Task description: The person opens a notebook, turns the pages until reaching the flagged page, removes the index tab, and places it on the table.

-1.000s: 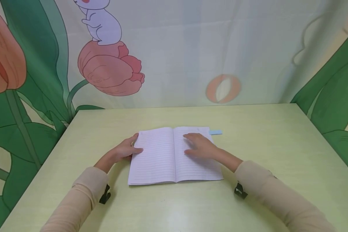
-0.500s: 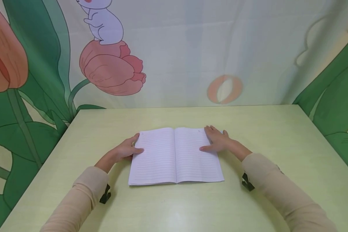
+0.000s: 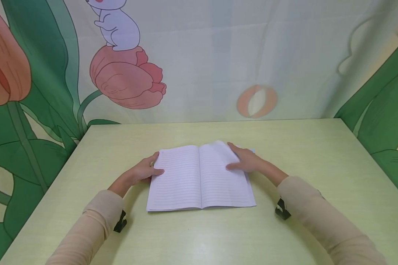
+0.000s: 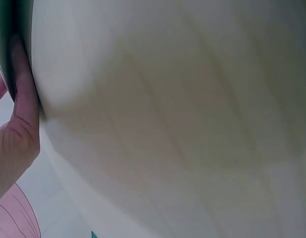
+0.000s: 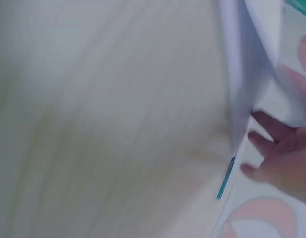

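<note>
An open lined notebook (image 3: 175,187) lies on the table in the head view. My left hand (image 3: 140,171) holds its left edge, thumb on top of the page and fingers underneath; in the left wrist view those fingers (image 4: 25,94) reach under the cover. At the right side, my right hand (image 3: 248,161) pinches a page (image 3: 215,158), thumb on its face and fingers behind. That page's upper corner bends up and away from the pages below. The right wrist view shows the raised page (image 5: 259,64) curving between thumb and fingers, slightly blurred.
A light blue tab (image 3: 253,150) sticks out beyond the notebook's upper right, mostly hidden by the right hand. The pale table (image 3: 199,235) ends at a printed curtain (image 3: 199,73) behind. Dark clips (image 3: 120,222) hang under both wrists.
My right hand has moved right from over the right page to its outer edge, then taken hold of the page and bent its upper corner up. The left hand has stayed still.
</note>
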